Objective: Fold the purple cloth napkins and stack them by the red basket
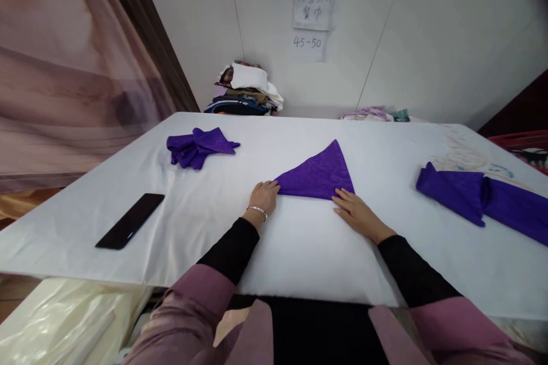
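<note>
A purple cloth napkin (319,174), folded into a triangle, lies on the white table in front of me, its tall point toward the far right. At its left corner, my left hand (262,198), with a bracelet at the wrist, has its fingers closed over the tip of the cloth. My right hand (355,212) rests at the lower right corner, fingers stretched out on the edge and thumb apart. The cloth under the fingertips of both hands is hidden.
A bunched purple napkin (201,147) lies at the back left and a folded purple cloth (458,191) at the right. A black phone (131,221) is on the left of the white table (291,262). Stacked clothes (246,91) stand behind the far edge.
</note>
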`<control>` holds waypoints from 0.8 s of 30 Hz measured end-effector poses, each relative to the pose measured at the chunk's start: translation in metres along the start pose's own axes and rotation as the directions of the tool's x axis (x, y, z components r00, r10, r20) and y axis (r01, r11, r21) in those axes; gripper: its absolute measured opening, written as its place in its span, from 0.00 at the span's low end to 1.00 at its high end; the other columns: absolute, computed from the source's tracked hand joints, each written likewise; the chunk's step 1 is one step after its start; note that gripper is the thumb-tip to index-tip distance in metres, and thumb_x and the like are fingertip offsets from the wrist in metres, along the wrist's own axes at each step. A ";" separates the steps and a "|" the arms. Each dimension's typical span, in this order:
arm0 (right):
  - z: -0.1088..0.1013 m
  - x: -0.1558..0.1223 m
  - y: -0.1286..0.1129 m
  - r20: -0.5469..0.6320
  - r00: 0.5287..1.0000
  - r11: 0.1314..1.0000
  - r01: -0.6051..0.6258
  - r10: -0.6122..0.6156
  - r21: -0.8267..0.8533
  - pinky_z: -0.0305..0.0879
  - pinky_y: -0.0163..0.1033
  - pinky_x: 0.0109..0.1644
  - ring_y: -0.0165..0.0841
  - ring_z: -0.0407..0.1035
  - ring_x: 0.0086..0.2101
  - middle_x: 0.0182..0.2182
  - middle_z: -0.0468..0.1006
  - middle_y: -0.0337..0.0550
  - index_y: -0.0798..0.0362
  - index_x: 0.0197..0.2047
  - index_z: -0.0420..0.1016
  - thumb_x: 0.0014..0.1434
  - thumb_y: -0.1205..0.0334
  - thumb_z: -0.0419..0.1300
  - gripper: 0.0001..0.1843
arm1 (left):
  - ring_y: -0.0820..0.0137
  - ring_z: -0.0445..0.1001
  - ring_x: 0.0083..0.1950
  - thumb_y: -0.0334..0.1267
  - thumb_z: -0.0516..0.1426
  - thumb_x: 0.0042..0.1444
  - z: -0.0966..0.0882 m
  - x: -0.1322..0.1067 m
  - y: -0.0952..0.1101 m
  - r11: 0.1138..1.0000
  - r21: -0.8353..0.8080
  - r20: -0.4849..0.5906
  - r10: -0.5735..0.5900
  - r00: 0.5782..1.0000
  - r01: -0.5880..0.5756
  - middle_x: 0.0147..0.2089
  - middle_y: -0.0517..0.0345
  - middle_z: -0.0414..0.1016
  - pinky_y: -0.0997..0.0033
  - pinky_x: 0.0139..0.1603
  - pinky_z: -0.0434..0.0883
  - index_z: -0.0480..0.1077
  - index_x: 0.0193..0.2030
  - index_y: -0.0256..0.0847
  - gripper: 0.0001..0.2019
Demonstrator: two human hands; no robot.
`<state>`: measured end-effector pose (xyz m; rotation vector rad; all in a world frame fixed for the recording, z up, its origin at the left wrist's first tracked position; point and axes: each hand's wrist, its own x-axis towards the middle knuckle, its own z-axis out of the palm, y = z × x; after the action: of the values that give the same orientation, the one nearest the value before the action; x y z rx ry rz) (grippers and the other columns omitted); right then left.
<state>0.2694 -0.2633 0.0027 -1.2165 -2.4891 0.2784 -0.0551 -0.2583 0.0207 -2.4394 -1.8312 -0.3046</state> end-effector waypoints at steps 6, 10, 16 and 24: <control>0.000 0.002 -0.004 0.017 1.000 0.999 -0.020 0.020 -0.025 0.53 0.57 0.63 0.44 0.49 0.63 0.63 0.57 0.51 0.50 0.61 0.65 0.65 0.52 0.48 0.24 | 0.59 0.59 0.65 0.36 0.49 0.60 0.002 0.008 0.048 0.976 -0.067 -0.034 0.205 0.978 -0.206 0.63 0.47 0.64 0.51 0.67 0.51 0.64 0.60 0.36 0.21; -0.002 0.004 -0.009 0.020 0.999 0.999 -0.033 0.034 -0.041 0.52 0.56 0.63 0.43 0.49 0.63 0.63 0.58 0.50 0.50 0.61 0.64 0.65 0.51 0.47 0.24 | 0.59 0.51 0.69 0.54 0.46 0.61 0.009 0.020 0.086 0.910 -0.139 -0.008 0.394 0.919 -0.391 0.68 0.48 0.54 0.49 0.68 0.48 0.57 0.64 0.37 0.30; -0.006 0.002 -0.014 0.058 0.995 0.997 -0.074 0.076 -0.035 0.49 0.56 0.64 0.42 0.48 0.64 0.64 0.56 0.49 0.49 0.62 0.62 0.66 0.50 0.46 0.25 | 0.57 0.47 0.70 0.60 0.42 0.59 0.022 0.025 0.089 0.917 -0.196 0.132 0.375 0.918 -0.347 0.69 0.46 0.51 0.47 0.67 0.49 0.54 0.66 0.36 0.36; -0.012 0.040 -0.040 0.088 0.988 0.992 -0.125 0.123 0.008 0.40 0.52 0.66 0.41 0.43 0.65 0.65 0.52 0.52 0.56 0.65 0.57 0.65 0.45 0.44 0.32 | 0.58 0.44 0.71 0.62 0.40 0.59 0.025 0.024 0.083 0.918 -0.191 0.159 0.379 0.911 -0.349 0.70 0.48 0.49 0.48 0.68 0.46 0.51 0.67 0.38 0.37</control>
<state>0.2231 -0.2560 0.0361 -1.3841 -2.4836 0.3874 0.0338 -0.2545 0.0060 -2.9480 -1.4064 -0.1968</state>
